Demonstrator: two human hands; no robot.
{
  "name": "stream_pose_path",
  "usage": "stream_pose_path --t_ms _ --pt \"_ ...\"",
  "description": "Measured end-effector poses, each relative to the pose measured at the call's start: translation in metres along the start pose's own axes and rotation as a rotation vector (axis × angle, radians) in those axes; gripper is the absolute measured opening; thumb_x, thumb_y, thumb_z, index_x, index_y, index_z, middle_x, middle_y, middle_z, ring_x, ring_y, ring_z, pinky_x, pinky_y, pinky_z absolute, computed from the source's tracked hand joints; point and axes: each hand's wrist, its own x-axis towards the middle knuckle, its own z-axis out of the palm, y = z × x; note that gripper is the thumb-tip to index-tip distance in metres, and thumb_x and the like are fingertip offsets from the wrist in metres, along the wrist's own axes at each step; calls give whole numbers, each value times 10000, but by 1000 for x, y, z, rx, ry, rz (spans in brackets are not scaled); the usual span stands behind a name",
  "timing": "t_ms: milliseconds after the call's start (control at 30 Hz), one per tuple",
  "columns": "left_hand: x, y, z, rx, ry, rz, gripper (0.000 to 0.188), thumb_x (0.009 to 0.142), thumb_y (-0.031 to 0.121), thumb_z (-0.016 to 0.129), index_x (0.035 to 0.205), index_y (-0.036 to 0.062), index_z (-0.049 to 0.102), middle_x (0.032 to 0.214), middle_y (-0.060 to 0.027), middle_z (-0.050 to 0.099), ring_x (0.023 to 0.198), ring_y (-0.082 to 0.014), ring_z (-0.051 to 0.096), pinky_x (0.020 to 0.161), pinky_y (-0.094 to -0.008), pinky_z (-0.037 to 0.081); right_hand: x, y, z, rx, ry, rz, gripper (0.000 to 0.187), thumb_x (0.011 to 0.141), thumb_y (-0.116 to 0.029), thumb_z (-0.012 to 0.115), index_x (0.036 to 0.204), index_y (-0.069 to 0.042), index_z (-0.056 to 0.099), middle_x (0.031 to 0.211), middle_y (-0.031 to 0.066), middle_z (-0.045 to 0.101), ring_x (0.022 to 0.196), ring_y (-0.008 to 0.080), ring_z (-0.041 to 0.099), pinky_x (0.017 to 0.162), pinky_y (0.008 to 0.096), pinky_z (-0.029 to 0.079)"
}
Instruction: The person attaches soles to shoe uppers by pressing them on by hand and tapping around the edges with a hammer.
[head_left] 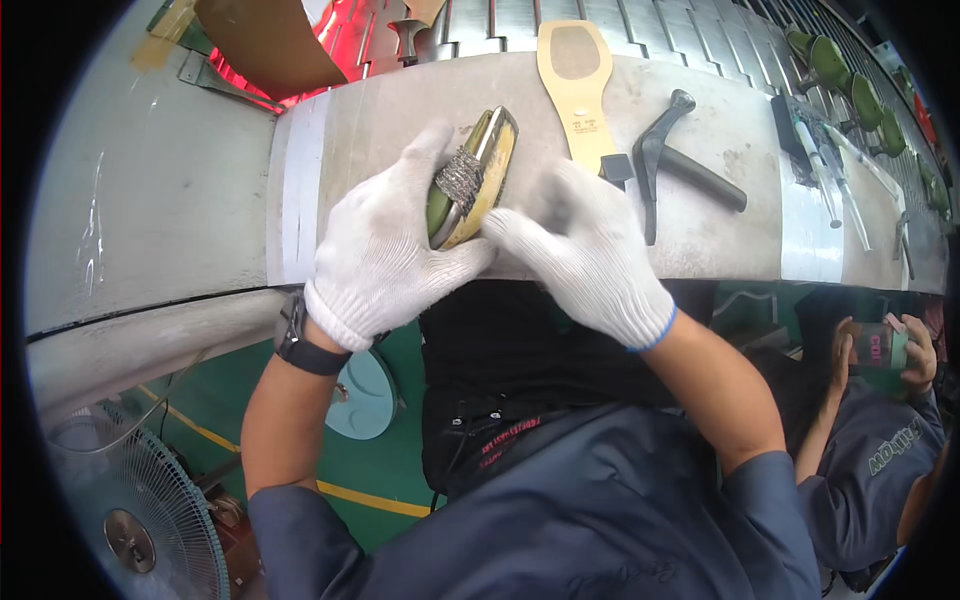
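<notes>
My left hand (385, 235), in a white knit glove, is closed around a shoe (466, 185). A glittery, rope-like strap (460, 180) crosses its olive-green body, and a yellowish sole side faces right. The shoe is held tilted above the near part of the worktop, its toe or heel end pointing away from me. My right hand (590, 245), gloved too, is just right of the shoe. Its thumb reaches to the shoe's lower edge, while the fingers are bent, apart from the thumb and partly blurred; nothing shows in them.
On the grey worktop (715, 235) lie a yellow insole (580, 85), a black hammer (690, 165) and pen-like tools (820, 165). A slatted conveyor (660, 30) runs behind, with green shoes (828, 65) at right. A fan (140, 520) stands lower left. Another person's hands (915, 355) hold a jar.
</notes>
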Motion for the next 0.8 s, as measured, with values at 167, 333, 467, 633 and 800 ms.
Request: stream_pose_path --t_ms 167,333,467,633,800 --pt "17 -5 -12 1 -193 -97 790 844 394 812 1488 -17 613 1226 -298 759 1149 -486 735 998 -493 602 -22 16 -15 447 569 -267 321 938 32 864 1195 2 674 1098 85 732 932 152 700 803 337 579" --pt "36 -8 -13 -594 -101 -192 543 949 214 801 1421 -26 679 1217 -152 808 1084 -232 779 968 -375 603 23 33 3 52 544 -208 503 983 -204 836 1396 17 653 1233 186 747 1086 268 741 952 396 596" --pt "33 17 -13 -1028 296 -224 471 1009 92 741 1442 -63 643 1294 -129 764 1118 -187 730 1006 -349 581 41 34 -16 132 392 -62 289 1011 -242 800 1174 -11 739 957 185 764 842 319 752 782 434 596" --pt "8 16 16 -1127 587 -152 642 946 224 799 1472 -64 568 1310 -122 711 1164 -221 703 1074 -373 548 20 22 -34 12 336 -263 240 1081 -260 712 989 -41 742 828 230 726 751 397 738 710 479 586" --pt "9 10 34 -1172 621 -131 673 949 210 794 1515 -43 531 1344 -120 689 1206 -222 683 1102 -393 534 29 11 -38 103 328 -22 321 1075 -309 737 1010 3 769 800 196 735 718 268 749 702 419 575"
